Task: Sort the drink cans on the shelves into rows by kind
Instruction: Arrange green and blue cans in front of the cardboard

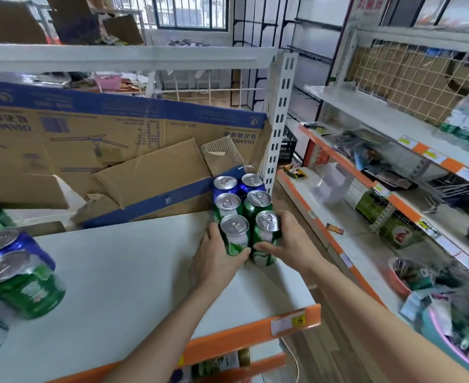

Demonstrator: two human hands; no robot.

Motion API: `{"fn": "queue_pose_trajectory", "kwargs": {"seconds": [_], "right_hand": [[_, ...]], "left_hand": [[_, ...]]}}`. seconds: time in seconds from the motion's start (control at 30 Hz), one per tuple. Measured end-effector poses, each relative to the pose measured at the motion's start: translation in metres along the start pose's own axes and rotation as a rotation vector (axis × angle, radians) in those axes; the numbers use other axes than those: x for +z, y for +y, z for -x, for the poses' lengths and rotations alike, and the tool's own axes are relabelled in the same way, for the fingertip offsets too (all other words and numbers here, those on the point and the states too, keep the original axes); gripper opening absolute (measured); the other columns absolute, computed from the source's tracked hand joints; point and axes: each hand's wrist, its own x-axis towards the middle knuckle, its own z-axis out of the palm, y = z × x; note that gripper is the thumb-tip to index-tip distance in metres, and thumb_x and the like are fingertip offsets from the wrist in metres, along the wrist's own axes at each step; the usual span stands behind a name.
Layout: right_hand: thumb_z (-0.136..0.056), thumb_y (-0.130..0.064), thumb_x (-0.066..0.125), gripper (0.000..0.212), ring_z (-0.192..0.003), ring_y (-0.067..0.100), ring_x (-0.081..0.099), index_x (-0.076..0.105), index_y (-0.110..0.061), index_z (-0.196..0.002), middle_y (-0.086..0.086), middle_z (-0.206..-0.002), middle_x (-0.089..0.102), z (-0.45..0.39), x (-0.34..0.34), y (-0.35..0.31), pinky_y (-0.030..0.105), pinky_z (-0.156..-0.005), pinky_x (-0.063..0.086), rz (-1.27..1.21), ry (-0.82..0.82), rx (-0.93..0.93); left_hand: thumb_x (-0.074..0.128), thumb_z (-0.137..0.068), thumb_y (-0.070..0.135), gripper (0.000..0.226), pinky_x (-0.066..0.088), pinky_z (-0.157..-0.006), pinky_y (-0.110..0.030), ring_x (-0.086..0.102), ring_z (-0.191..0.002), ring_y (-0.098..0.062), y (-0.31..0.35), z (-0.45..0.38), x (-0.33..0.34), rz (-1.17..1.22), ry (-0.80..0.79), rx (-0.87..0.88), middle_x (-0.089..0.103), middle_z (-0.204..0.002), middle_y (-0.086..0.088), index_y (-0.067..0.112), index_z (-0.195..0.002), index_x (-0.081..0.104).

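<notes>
On the white shelf (122, 272), at its right end, cans stand upright in two columns. Two blue cans (225, 185) are at the back, two green cans (258, 203) in the middle, two more green ones at the front. My left hand (216, 258) grips the front left green can (234, 234). My right hand (291, 241) grips the front right green can (267, 236). Both front cans stand on the shelf, touching each other. At the far left stands a mixed group: a blue can (7, 244) and green cans (23, 283).
A flattened blue and brown cardboard box (111, 139) leans along the back of the shelf. A white slotted upright (278, 120) stands right behind the cans. The shelf's front edge is orange (255, 333). Across the aisle, other shelves (393, 172) hold mixed goods.
</notes>
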Motion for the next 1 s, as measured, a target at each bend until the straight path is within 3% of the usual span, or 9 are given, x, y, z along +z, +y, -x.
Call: {"fn": "queue_pose_trajectory", "kwargs": {"seconds": [0.13, 0.23, 0.4, 0.53, 0.73, 0.9, 1.0], "right_hand": [[-0.074, -0.049, 0.070, 0.075, -0.112, 0.025, 0.045, 0.039, -0.010, -0.131, 0.007, -0.123, 0.044, 0.000, -0.005, -0.024, 0.037, -0.089, 0.043, 0.369, 0.112, -0.209], [-0.074, -0.038, 0.070, 0.059, -0.106, 0.033, 0.050, 0.051, -0.007, -0.120, 0.013, -0.118, 0.051, -0.003, 0.001, -0.054, 0.044, -0.085, 0.046, 0.452, 0.160, -0.455], [-0.075, -0.032, 0.068, 0.047, -0.095, 0.034, 0.052, 0.054, -0.005, -0.111, 0.015, -0.109, 0.052, -0.006, 0.046, -0.123, 0.043, -0.075, 0.048, 0.313, -0.023, -0.698], [-0.090, -0.038, 0.057, 0.052, -0.115, 0.021, 0.041, 0.043, -0.011, -0.133, 0.005, -0.127, 0.042, -0.005, 0.090, -0.189, 0.029, -0.095, 0.038, 0.164, -0.164, -0.820], [-0.088, -0.038, 0.060, 0.063, -0.126, 0.023, 0.038, 0.035, -0.010, -0.138, 0.007, -0.135, 0.037, -0.005, 0.162, -0.279, 0.030, -0.098, 0.035, 0.043, -0.338, -0.756], [-0.083, -0.046, 0.064, 0.070, -0.126, 0.028, 0.040, 0.032, -0.011, -0.136, 0.010, -0.138, 0.033, -0.003, 0.211, -0.307, 0.039, -0.096, 0.044, 0.116, -0.382, -0.601], [-0.081, -0.043, 0.066, 0.072, -0.120, 0.027, 0.044, 0.030, -0.015, -0.137, 0.009, -0.135, 0.038, -0.001, 0.218, -0.307, 0.041, -0.093, 0.046, 0.107, -0.362, -0.526]], "left_hand": [[0.073, -0.068, 0.052, 0.068, 0.040, -0.071, -0.032, 0.053, -0.112, -0.026, -0.001, 0.003, -0.009, -0.012, -0.024, 0.039, 0.050, -0.125, -0.001, 0.020, -0.119, 0.040], [0.073, -0.073, 0.048, 0.067, 0.043, -0.082, -0.031, 0.051, -0.115, -0.021, -0.009, 0.010, -0.033, -0.003, -0.006, 0.070, 0.047, -0.129, 0.002, 0.021, -0.126, 0.042], [0.066, -0.083, 0.027, 0.041, 0.043, -0.091, -0.028, 0.051, -0.111, -0.014, -0.049, 0.031, -0.109, -0.061, 0.125, 0.181, 0.051, -0.121, 0.003, 0.019, -0.121, 0.051], [0.063, -0.087, 0.027, 0.034, 0.039, -0.092, -0.026, 0.047, -0.110, -0.013, -0.099, 0.056, -0.176, -0.207, 0.244, 0.180, 0.050, -0.117, 0.004, 0.019, -0.119, 0.055], [0.070, -0.081, 0.020, 0.041, 0.032, -0.090, -0.023, 0.044, -0.111, -0.021, -0.182, 0.080, -0.255, -0.321, 0.522, -0.011, 0.048, -0.118, -0.003, 0.014, -0.119, 0.056], [0.069, -0.081, 0.034, 0.070, 0.039, -0.099, -0.030, 0.040, -0.127, -0.023, -0.234, 0.080, -0.261, -0.194, 0.344, -0.212, 0.033, -0.140, -0.008, 0.016, -0.137, 0.032], [0.071, -0.078, 0.041, 0.075, 0.047, -0.091, -0.032, 0.048, -0.121, -0.023, -0.249, 0.076, -0.261, -0.214, 0.290, -0.182, 0.033, -0.142, -0.004, 0.023, -0.137, 0.029]]}}
